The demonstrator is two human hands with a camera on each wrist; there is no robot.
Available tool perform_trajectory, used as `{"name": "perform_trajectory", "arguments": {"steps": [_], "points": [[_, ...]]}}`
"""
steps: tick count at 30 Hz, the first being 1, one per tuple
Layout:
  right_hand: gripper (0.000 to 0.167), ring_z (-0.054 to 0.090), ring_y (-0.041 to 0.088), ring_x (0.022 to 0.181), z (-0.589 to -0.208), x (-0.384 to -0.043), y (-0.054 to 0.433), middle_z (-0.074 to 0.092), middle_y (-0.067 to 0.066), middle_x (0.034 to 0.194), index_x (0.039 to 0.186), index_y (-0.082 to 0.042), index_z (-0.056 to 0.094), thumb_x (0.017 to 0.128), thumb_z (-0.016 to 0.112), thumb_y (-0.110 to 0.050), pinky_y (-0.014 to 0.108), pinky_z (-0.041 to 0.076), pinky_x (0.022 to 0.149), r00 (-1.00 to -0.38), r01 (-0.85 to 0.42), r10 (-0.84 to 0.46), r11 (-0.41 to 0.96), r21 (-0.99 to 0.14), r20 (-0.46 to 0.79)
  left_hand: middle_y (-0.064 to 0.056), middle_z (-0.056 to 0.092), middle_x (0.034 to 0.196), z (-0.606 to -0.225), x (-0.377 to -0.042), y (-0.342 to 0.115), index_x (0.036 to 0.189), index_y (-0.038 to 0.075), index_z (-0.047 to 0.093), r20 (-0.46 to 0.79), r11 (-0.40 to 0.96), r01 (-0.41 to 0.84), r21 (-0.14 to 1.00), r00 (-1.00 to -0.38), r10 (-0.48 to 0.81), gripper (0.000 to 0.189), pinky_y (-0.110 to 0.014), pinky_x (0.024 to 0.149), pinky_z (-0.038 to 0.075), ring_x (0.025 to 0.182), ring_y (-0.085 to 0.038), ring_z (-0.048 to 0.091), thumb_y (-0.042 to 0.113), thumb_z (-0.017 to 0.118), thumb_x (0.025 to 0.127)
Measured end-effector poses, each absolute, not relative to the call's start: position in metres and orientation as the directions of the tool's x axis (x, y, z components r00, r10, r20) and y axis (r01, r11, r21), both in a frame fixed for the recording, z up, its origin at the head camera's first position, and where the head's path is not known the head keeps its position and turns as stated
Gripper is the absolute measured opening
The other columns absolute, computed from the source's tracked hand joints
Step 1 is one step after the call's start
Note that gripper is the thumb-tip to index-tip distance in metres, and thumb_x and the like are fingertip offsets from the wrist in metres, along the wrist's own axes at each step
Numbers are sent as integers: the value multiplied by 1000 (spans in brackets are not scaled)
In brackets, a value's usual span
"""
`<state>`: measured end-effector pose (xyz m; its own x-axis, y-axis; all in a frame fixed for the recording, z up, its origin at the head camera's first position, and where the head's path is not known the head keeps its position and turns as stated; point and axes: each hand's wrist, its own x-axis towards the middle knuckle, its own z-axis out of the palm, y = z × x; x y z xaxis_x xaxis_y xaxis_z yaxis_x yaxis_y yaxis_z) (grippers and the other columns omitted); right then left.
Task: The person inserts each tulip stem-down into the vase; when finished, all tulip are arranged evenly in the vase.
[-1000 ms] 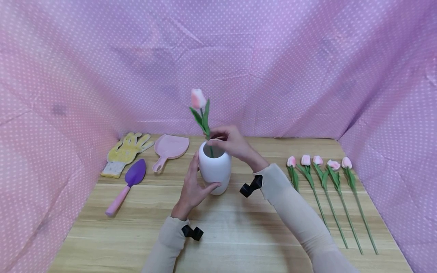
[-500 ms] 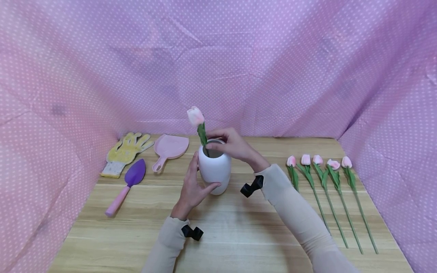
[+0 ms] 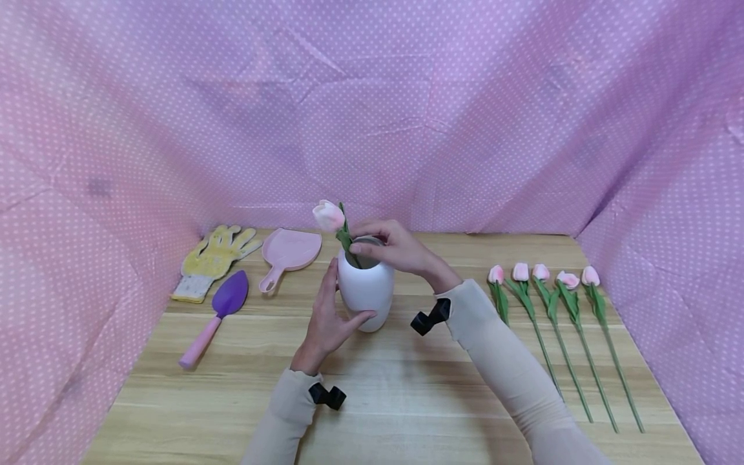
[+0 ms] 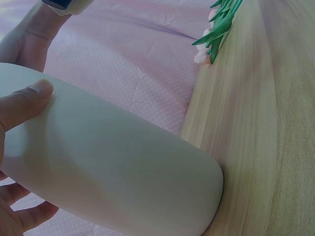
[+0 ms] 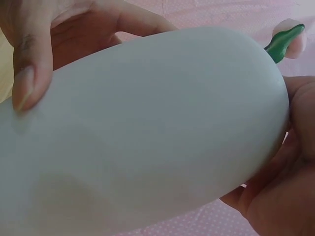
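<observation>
A white vase (image 3: 367,292) stands upright on the wooden table in the head view. My left hand (image 3: 328,326) holds its left side, thumb across the front. At the mouth, my right hand (image 3: 401,249) pinches a pink-and-white tulip (image 3: 329,216) by its leafy stem. The bloom leans left over the rim, and the lower stem goes down inside the vase. In the left wrist view, the left thumb (image 4: 29,102) presses the vase wall (image 4: 123,152). The right wrist view shows the tulip's leaf (image 5: 283,44) past the rim; the right fingertips are hidden there.
Several more tulips (image 3: 546,310) lie in a row at the right, partly behind the right sleeve. At the left are a yellow glove (image 3: 215,258), a pink dustpan-like scoop (image 3: 293,248) and a purple trowel (image 3: 230,294). Pink dotted cloth (image 3: 372,116) hangs behind the table (image 3: 372,413).
The tulip has sunk lower into the vase, and its bloom has dropped and tipped to the left. My right hand has shifted slightly down; the left hand and vase have stayed put.
</observation>
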<state>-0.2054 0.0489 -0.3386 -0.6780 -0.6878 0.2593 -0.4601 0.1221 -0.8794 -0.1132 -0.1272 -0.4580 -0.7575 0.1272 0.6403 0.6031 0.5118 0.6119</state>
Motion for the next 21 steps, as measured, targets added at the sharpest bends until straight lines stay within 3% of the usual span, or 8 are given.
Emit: {"name": "perform_trajectory", "arguments": {"steps": [5,11,16,21], "points": [[26,60,29,124,-337,-204,51,67,19,127,119,4,70,95,65,-3,37,50,108,-643,-502,-719,135,-854,265,-32,37,152,-458,-112,-127,158,0,14,640,511,603,612,-758,128,126,-55,93,57,126,-44,53,5,95,61],[14,58,24,111,-336,-203,56,65,16,128,105,-2,73,94,67,-5,29,44,84,-596,-549,-759,147,-823,262,-32,37,152,-458,-113,-127,159,3,12,638,518,601,609,-759,130,127,-56,94,56,128,-44,53,7,95,63],[7,57,20,122,-337,-203,58,65,11,125,98,-7,72,92,70,-7,34,46,101,-606,-506,-761,143,-851,232,-32,38,151,-459,-112,-127,159,4,12,632,519,594,615,-765,127,127,-55,94,57,126,-44,54,7,94,63],[22,60,23,114,-338,-204,58,69,10,116,111,-7,69,90,72,-9,41,49,104,-625,-472,-752,150,-869,209,-31,39,151,-460,-112,-127,159,2,13,638,511,601,614,-760,127,126,-56,94,57,124,-43,55,6,94,63]]}}
